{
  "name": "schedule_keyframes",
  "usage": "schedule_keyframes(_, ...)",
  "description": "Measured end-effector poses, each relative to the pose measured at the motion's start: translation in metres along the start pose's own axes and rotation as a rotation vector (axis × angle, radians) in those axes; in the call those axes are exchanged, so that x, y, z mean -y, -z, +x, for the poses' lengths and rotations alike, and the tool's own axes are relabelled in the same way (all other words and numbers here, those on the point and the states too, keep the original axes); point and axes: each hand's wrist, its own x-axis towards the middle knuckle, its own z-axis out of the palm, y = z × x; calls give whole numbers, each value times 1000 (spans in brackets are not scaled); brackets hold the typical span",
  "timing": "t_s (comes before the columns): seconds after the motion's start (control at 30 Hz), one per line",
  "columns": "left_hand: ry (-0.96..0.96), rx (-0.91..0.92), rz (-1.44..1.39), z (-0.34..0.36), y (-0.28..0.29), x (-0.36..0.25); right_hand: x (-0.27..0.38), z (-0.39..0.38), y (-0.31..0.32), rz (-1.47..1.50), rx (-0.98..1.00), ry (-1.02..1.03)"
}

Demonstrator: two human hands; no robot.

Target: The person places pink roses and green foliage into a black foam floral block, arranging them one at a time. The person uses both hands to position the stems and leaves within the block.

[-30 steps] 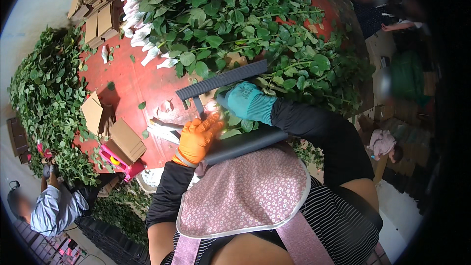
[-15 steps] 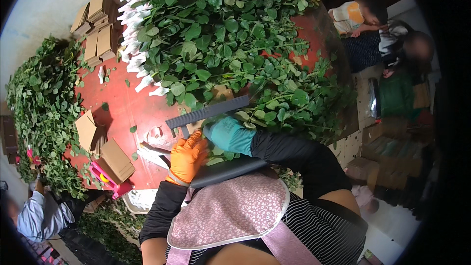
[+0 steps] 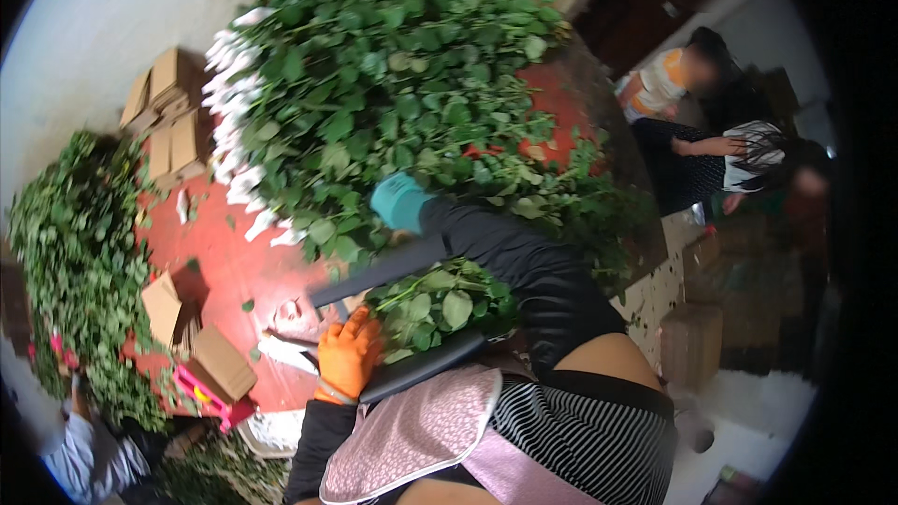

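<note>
My left hand (image 3: 348, 355), in an orange glove, is closed at the left end of a dark rack, beside a bunch of leafy stems (image 3: 444, 309). What its fingers hold, if anything, is hidden. My right hand (image 3: 400, 201), in a teal glove, reaches across to the near edge of a big heap of leafy stems (image 3: 402, 84); its fingers are lost among the leaves and blur. White covers (image 3: 234, 122) cap the left ends of the heaped stems. Between my arms runs a dark grey bar (image 3: 383, 271) of the rack, with a padded black edge (image 3: 426, 367) nearest me.
The red table (image 3: 281, 266) holds stacks of folded cardboard (image 3: 223, 363), more cardboard (image 3: 173, 145) at the back left, and a pink tape dispenser (image 3: 210, 399). Another leafy heap (image 3: 75, 252) lies at far left. A person (image 3: 94, 454) is at lower left; two people stand at right.
My right hand has left the rack and moved up and away to the heap, uncovering the leafy stems in the rack. My left hand stays at the rack's left end. The view has shifted.
</note>
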Motion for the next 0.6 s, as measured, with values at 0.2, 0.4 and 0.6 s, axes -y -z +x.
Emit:
schedule_keyframes(0.2, 14, -2, -21, 0, 12, -6, -3, -67, 76, 397, -172, 52)
schedule_keyframes(0.4, -1, 24, -14, 5, 11, -7, -21, -107, 77, 372, -395, 33)
schedule_keyframes(0.6, 22, 25, 36, -1, 8, -2, 6, -110, 74, 424, 42, 45)
